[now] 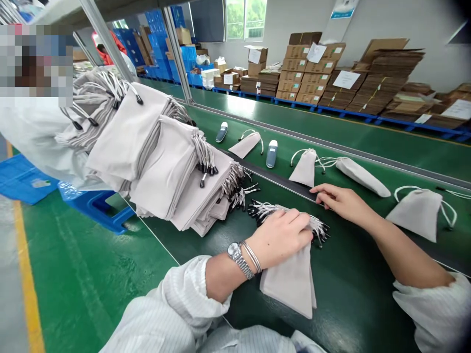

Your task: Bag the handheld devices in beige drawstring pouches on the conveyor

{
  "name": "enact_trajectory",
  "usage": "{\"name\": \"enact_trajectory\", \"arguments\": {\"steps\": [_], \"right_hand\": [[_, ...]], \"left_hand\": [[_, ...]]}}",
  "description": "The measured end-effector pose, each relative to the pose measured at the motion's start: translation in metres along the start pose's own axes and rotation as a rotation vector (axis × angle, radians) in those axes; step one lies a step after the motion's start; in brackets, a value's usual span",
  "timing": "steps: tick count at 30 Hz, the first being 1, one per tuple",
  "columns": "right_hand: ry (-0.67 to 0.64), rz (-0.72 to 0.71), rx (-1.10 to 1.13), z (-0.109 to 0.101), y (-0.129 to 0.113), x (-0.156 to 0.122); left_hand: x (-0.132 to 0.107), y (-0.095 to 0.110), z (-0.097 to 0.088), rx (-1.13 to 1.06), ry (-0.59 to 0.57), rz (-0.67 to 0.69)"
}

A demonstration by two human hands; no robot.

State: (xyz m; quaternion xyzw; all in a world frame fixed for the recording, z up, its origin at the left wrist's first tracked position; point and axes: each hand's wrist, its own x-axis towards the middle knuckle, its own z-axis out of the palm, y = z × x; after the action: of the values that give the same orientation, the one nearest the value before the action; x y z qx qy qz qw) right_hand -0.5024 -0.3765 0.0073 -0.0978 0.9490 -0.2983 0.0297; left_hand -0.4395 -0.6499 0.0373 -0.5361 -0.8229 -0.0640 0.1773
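My left hand point(281, 238), with a watch point(237, 257) and bracelets at its wrist, curls its fingers over the top of a small pile of pale grey drawstring pouches point(289, 287). Their white cords with black tips fan out on both sides. My right hand point(340, 201) hovers by the dark rail, fingers stretched forward and nothing visible in them. Beyond it, a drawstring pouch point(305, 167) lies flat on the green belt and a filled pouch point(362, 175) lies on its side. Another pouch point(417, 212) rests to the right.
Large stacks of pouches point(154, 166) stand at the left of the work surface. Farther along the belt lie two blue-grey devices with white ends point(271, 154) and a pouch point(246, 144). A person in white point(37, 132) is at far left, near a blue stool point(95, 203).
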Motion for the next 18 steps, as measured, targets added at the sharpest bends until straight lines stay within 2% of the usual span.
{"name": "enact_trajectory", "arguments": {"steps": [10,18], "right_hand": [[-0.037,0.103,-0.019,0.0011,-0.0035,-0.0007],[-0.017,0.074,-0.012,0.0050,0.0051,-0.0003]], "left_hand": [[-0.0027,0.0078,0.0019,-0.026,0.021,-0.008],[-0.0037,0.0090,0.0027,-0.029,0.008,-0.006]]}}
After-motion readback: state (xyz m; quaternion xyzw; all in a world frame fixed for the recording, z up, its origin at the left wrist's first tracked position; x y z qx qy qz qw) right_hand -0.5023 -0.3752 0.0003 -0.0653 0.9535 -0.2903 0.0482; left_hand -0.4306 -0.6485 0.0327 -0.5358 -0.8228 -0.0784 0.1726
